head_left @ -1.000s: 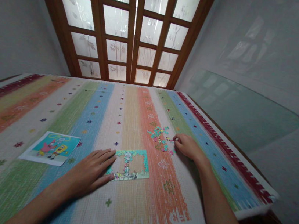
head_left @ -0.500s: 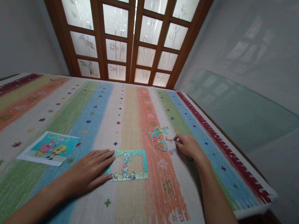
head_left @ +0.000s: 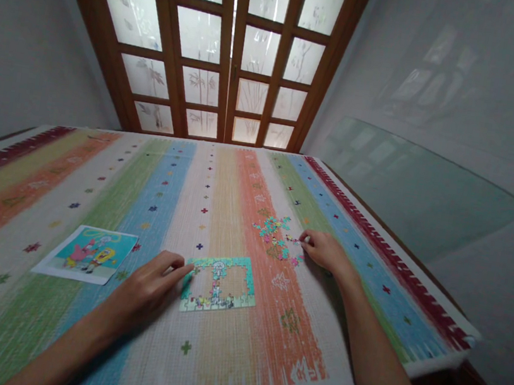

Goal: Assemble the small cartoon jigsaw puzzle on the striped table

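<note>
A partly assembled jigsaw puzzle (head_left: 251, 284) lies flat, its border joined and a column of pieces running down its middle, with open gaps on both sides. My left hand (head_left: 155, 283) is at the puzzle's left side, fingers curled together and tips at its upper left edge; whatever they hold, if anything, is hidden. To the right, beside a scattered heap of loose puzzle pieces (head_left: 276, 227), my right hand (head_left: 323, 251) pinches a small pale puzzle piece between thumb and fingertips.
A printed picture sheet (head_left: 90, 255) with cartoon figures lies left of my left hand. Everything rests on a striped cloth (head_left: 229, 214) over a broad surface. Behind it are wooden doors (head_left: 228, 86) with frosted panes. A glass panel (head_left: 411, 182) leans at the right wall.
My left hand has gone from lying flat with spread fingers over the puzzle's left edge to curled fingers at its upper left. My right hand stays almost in place by the loose pieces.
</note>
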A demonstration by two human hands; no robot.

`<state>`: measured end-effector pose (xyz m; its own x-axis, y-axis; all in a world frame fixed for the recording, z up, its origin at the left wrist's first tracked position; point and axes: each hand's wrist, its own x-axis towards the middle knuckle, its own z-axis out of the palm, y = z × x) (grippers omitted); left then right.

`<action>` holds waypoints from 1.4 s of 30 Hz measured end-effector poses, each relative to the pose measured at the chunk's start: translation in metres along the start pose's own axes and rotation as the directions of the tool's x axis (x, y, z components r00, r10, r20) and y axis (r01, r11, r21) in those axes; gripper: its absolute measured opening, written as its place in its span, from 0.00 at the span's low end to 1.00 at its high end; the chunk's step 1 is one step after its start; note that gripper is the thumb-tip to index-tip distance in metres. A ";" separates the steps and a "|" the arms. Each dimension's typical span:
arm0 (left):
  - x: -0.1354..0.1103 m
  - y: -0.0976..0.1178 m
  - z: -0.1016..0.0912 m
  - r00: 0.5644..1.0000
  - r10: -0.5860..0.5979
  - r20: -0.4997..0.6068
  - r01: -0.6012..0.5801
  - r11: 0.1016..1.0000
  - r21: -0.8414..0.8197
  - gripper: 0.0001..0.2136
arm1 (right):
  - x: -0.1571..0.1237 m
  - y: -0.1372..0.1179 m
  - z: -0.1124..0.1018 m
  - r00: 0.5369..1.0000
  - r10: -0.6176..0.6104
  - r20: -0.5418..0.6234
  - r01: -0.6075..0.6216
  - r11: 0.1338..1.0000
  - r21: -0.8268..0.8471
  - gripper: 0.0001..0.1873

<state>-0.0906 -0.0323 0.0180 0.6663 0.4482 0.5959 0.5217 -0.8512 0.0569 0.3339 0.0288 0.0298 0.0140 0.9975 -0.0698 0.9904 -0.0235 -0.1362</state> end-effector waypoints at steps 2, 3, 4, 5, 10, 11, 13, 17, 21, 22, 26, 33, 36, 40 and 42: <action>0.001 0.001 -0.001 1.000 -0.002 -0.019 0.001 1.000 -0.009 0.15 | 0.000 0.001 0.001 1.000 -0.001 -0.017 0.001 1.000 0.004 0.12; 0.001 0.001 -0.001 1.000 -0.004 -0.018 0.004 1.000 -0.017 0.15 | 0.001 0.002 0.002 1.000 -0.002 -0.024 0.002 1.000 0.004 0.12; 0.001 0.001 -0.001 1.000 -0.008 -0.014 0.007 1.000 -0.022 0.14 | 0.001 0.003 0.002 1.000 0.000 -0.030 0.000 1.000 0.004 0.12; 0.001 0.002 0.000 1.000 -0.010 -0.008 0.010 1.000 -0.027 0.14 | 0.001 0.005 0.001 0.999 0.006 -0.034 -0.006 1.000 0.004 0.12; 0.001 0.004 0.002 0.999 -0.029 0.028 0.030 0.999 -0.026 0.12 | -0.002 0.012 -0.007 1.000 -0.024 -0.008 0.025 0.995 0.095 0.12; 0.002 0.005 0.002 0.998 -0.041 0.040 0.042 0.999 -0.026 0.10 | -0.002 0.012 -0.009 0.999 -0.054 0.004 0.053 0.991 0.123 0.12; 0.005 0.007 0.001 0.994 -0.081 0.067 0.083 0.996 -0.032 0.08 | -0.004 0.010 -0.011 0.994 -0.106 0.023 0.101 0.983 0.153 0.13; 0.006 0.009 0.001 0.986 -0.130 0.101 0.130 0.991 0.008 0.14 | -0.005 0.002 -0.008 0.992 -0.130 0.003 0.128 0.984 0.121 0.14; 0.000 0.003 0.008 0.980 -0.096 0.175 0.081 0.993 0.089 0.17 | -0.003 -0.003 -0.001 0.993 -0.112 -0.040 0.115 0.990 0.081 0.17; -0.002 0.001 0.010 0.975 -0.103 0.195 0.085 0.992 0.095 0.18 | -0.003 -0.004 0.000 0.993 -0.103 -0.055 0.107 0.992 0.071 0.18; -0.009 -0.005 0.017 0.949 -0.196 0.247 0.170 0.978 0.123 0.17 | 0.000 -0.005 0.006 0.986 -0.097 -0.133 0.105 0.993 0.052 0.18; -0.012 -0.006 0.016 0.895 -0.259 0.363 0.257 0.965 0.055 0.09 | 0.005 -0.009 0.020 0.966 -0.143 -0.213 0.153 0.988 0.029 0.12; -0.012 -0.007 0.015 0.889 -0.238 0.392 0.251 0.968 0.017 0.08 | 0.006 -0.014 0.025 0.952 -0.188 -0.241 0.202 0.979 0.037 0.12; -0.012 -0.008 0.014 0.884 -0.239 0.402 0.252 0.967 0.021 0.07 | 0.006 -0.022 0.028 0.921 -0.269 -0.282 0.298 0.952 0.065 0.13; -0.012 -0.008 0.013 0.887 -0.226 0.402 0.237 0.971 0.024 0.07 | 0.006 -0.027 0.030 0.898 -0.311 -0.313 0.348 0.935 0.072 0.13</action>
<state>-0.0959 -0.0276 -0.0002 0.6873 0.7001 0.1936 0.6773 -0.7140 0.1774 0.3028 0.0330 0.0033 -0.2520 0.9237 0.2886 0.9206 0.3207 -0.2228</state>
